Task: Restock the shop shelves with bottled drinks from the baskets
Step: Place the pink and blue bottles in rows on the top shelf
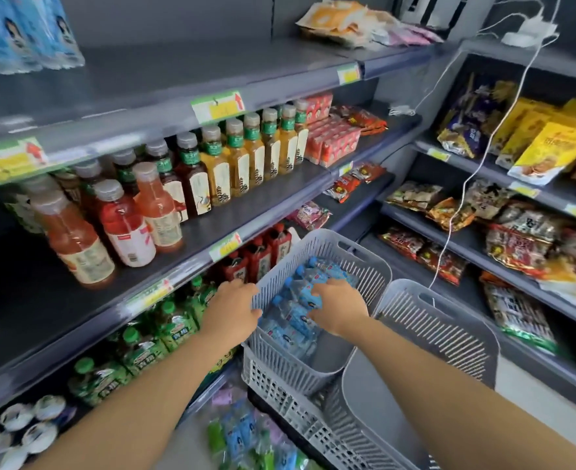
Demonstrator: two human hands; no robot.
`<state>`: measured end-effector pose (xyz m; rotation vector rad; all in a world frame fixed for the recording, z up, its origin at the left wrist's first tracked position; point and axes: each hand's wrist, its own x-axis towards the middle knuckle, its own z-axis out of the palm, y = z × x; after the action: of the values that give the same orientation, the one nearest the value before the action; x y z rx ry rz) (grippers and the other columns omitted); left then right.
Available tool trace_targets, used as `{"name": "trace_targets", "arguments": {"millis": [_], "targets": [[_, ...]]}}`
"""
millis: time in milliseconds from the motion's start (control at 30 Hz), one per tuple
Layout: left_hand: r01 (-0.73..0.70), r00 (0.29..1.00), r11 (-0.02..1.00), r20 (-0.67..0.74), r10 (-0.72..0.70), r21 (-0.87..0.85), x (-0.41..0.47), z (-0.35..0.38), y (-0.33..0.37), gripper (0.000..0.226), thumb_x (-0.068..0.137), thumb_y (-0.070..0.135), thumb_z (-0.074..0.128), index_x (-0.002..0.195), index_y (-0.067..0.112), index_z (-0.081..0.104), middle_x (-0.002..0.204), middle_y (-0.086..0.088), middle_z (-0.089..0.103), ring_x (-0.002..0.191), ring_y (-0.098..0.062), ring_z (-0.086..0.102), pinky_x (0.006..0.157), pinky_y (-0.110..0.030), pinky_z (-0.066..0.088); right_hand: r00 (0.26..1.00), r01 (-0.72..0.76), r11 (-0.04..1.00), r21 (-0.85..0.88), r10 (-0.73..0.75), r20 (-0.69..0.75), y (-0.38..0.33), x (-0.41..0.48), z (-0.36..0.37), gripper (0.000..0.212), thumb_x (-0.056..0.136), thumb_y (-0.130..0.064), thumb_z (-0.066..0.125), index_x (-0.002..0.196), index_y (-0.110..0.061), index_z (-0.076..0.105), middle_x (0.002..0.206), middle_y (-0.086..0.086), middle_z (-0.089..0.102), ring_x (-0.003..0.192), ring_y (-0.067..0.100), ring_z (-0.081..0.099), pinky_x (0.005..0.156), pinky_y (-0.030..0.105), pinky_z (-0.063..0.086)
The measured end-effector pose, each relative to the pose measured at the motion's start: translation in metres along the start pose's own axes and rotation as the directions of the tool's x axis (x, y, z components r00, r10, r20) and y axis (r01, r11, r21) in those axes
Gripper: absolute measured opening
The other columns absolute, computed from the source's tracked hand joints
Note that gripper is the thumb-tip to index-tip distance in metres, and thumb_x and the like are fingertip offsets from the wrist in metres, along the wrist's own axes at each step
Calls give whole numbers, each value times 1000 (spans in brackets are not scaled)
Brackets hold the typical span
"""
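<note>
Item: water bottles (291, 329), blue caps and blue labels, piled loose on their sides in the basket (334, 244).
Location: the basket sits tilted on the corner of a slatted crate (290, 412), in front of the lower shelves. A second basket (442, 329) stands just beside it.
Left hand (232, 308): grips the basket's left rim, fingers (242, 284) curled over the edge.
Right hand (341, 305): inside the basket, fingers (316, 293) curled round one bottle on top of the pile.
Likely destination: the top shelf (178, 66), where matching blue-labelled stock (25, 32) stands at the left end.
Risk, tipping: the basket perches at an angle. If the left hand lets go during the lift, it may slide off the crate.
Risk, rolling: drawing out one bottle could shift the loose pile.
Risk, snag: a white cable (463, 184) hangs down to the second basket's far rim, and a raised arm or basket could catch it.
Risk, grip: the bottles look smooth, so one taken by a single hand may slip.
Labels, water: blue with a dark-haired figure, text unreadable.
Labels, price tags (219, 106): green and yellow with a red arrow, along the shelf front edges, figures blurred.
Labels, tea bottles (239, 154): cream panels with animal drawings and green neck bands, brand illegible.
</note>
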<state>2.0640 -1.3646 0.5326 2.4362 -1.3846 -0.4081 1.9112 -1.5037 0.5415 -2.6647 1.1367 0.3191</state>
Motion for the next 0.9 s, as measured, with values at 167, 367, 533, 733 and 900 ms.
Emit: {"name": "trace_targets", "arguments": {"millis": [167, 367, 533, 733, 900], "targets": [[-76, 991, 994, 120, 66, 80, 28, 40, 2, 36, 90, 31, 61, 124, 17, 58, 112, -4, 54, 110, -25, 47, 89, -38, 45, 992, -74, 997, 19, 72, 103, 19, 21, 36, 46, 89, -42, 58, 130, -21, 52, 128, 9, 52, 124, 30, 42, 98, 40, 41], [-113, 939, 976, 341, 43, 188, 61, 85, 1, 36, 90, 33, 60, 118, 12, 58, 112, -9, 53, 108, -28, 51, 86, -41, 47, 980, -72, 997, 15, 68, 190, 34, 51, 71, 45, 89, -37, 59, 130, -19, 51, 127, 9, 53, 124, 30, 41, 99, 41, 41], [-73, 863, 964, 501, -67, 255, 86, 121, 3, 19, 88, 27, 62, 92, 10, 53, 103, -11, 48, 99, -29, 51, 73, -37, 43, 963, -53, 998, 18, 46, 267, 50, 83, 98, 49, 87, -39, 61, 131, -17, 51, 129, 9, 53, 123, 30, 44, 97, 42, 44], [-84, 753, 906, 622, -215, 414, 113, 154, 2, 38, 91, 27, 58, 119, 2, 55, 112, -15, 52, 96, -25, 51, 76, -34, 47, 954, -38, 997, 63, 17, 299, 60, 119, 129, 52, 87, -36, 64, 130, -12, 46, 125, 10, 53, 117, 31, 48, 90, 41, 48], [209, 646, 879, 614, -453, 429, 124, 184, 9, 89, 92, 32, 57, 149, -1, -3, 152, -24, 0, 125, -34, 43, 98, -37, 40, 921, -70, 989, 128, 15, 388, 55, 139, 155, 66, 89, -37, 64, 139, -7, 35, 136, 15, 44, 121, 32, 47, 90, 42, 50]]}}
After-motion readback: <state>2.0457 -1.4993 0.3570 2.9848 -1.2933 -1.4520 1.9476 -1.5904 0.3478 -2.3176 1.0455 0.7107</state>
